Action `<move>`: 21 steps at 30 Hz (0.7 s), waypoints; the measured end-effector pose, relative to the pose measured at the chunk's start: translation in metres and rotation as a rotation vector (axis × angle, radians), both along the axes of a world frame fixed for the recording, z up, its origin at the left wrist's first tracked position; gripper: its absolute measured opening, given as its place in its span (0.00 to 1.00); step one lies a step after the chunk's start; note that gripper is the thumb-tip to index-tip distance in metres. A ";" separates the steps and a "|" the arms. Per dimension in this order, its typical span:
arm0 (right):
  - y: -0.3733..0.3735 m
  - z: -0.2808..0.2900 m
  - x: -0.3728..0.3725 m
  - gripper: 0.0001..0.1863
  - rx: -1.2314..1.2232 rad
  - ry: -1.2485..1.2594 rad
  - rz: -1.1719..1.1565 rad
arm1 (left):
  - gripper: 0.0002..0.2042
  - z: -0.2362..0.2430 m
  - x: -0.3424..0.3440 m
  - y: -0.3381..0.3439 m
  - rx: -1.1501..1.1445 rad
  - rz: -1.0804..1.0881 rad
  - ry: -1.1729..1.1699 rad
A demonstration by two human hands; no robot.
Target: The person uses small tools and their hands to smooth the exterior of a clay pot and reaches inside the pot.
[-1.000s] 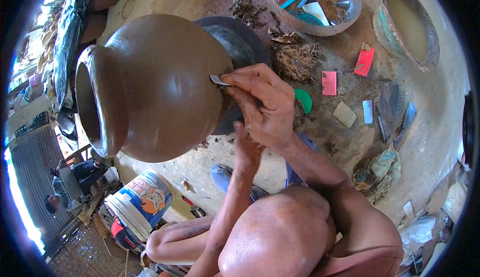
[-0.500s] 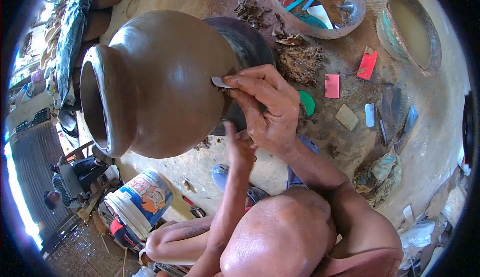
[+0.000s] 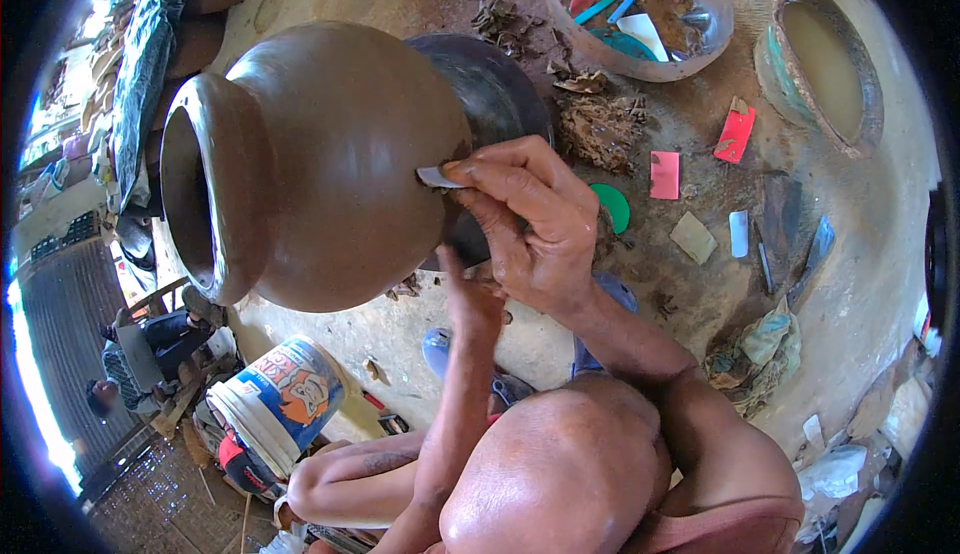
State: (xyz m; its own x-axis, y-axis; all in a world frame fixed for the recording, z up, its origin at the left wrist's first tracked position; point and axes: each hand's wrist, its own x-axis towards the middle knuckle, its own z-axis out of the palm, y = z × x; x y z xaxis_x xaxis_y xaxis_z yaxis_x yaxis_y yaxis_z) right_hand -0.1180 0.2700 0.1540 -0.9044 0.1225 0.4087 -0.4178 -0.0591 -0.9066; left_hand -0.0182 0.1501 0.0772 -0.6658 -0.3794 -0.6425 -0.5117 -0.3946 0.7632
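Note:
A round brown clay pot lies tilted sideways, mouth to the left, against a dark round base. My right hand pinches a small thin pale scraper, its edge on the pot's lower side near the base. Below that, my left hand sits by the pot's underside with its thumb raised; the other fingers are mostly hidden, so its grip is unclear.
Around them lie a plastic bowl of coloured tools, a water basin, red card, green disc, clay scraps, cloth and a bucket. Another person is at the left.
The pot has shifted slightly up in view, along with surrounding objects moving a little rightward. My right hand stays pinched on the scraper at the pot, and my left thumb has moved slightly left.

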 end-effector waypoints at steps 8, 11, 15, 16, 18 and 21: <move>-0.010 -0.001 0.009 0.14 -0.041 0.005 0.028 | 0.31 -0.078 0.023 -0.056 0.357 0.379 0.187; -0.004 -0.003 0.006 0.15 -0.014 0.028 0.001 | 0.31 -0.059 0.032 -0.015 0.566 0.317 0.076; -0.001 0.002 0.005 0.15 -0.001 0.070 0.005 | 0.29 -0.069 0.035 -0.045 0.444 0.265 0.162; -0.002 0.002 0.006 0.15 -0.003 0.075 0.010 | 0.28 -0.069 0.035 -0.056 0.411 0.254 0.183; 0.001 -0.005 0.007 0.15 0.011 0.076 0.002 | 0.25 -0.055 0.019 -0.071 0.359 0.283 0.109; 0.000 0.001 0.010 0.15 -0.008 0.083 0.006 | 0.25 -0.050 0.004 -0.095 0.199 0.306 0.091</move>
